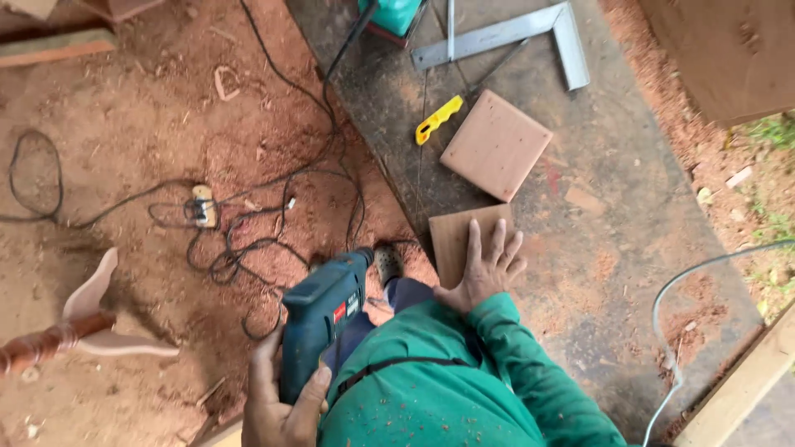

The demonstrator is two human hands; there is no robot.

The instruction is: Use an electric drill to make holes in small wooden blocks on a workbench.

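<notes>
Teal electric drill [321, 319] sits gripped in the left hand [277, 406], fingers wrapped round its body. Beyond, the right hand [484, 269] lies flat and spread on a wooden square [460, 240] at the workbench [629, 248] edge. Farther off lie another wooden tile [495, 145], a yellow utility knife [438, 119] and a metal square [538, 33].

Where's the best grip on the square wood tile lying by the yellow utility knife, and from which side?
Probably pinch the square wood tile across two opposite edges, coming from above. It lies flat on the dark board, turned like a diamond, so only its edges offer purchase. The right-hand corner has open board around it; the yellow utility knife crowds the left.
</notes>
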